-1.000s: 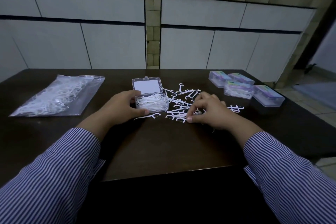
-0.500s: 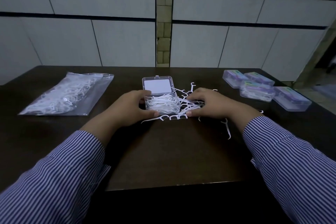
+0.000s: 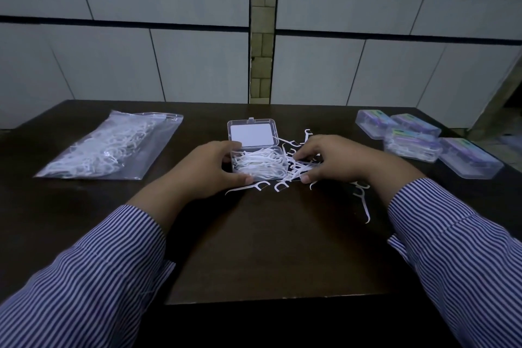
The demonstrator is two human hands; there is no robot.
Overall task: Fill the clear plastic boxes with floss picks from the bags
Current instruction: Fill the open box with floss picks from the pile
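While the left hand (image 3: pixel 210 171) grips the near-left corner of the open box (image 3: pixel 258 164), thumb on its front wall and fingers curled over its far edge, the right hand (image 3: pixel 336 159) curls down onto the loose picks (image 3: pixel 300 169) just right of that grip, fingertips and thumb pinching a cluster of them. Picks fill the box between the two hands, its lid (image 3: pixel 252 133) hinged open beyond the grip; a bag (image 3: pixel 113 147) of picks lies well left of it, and four closed boxes (image 3: pixel 423 141) sit well right, all on the table (image 3: pixel 268 248).
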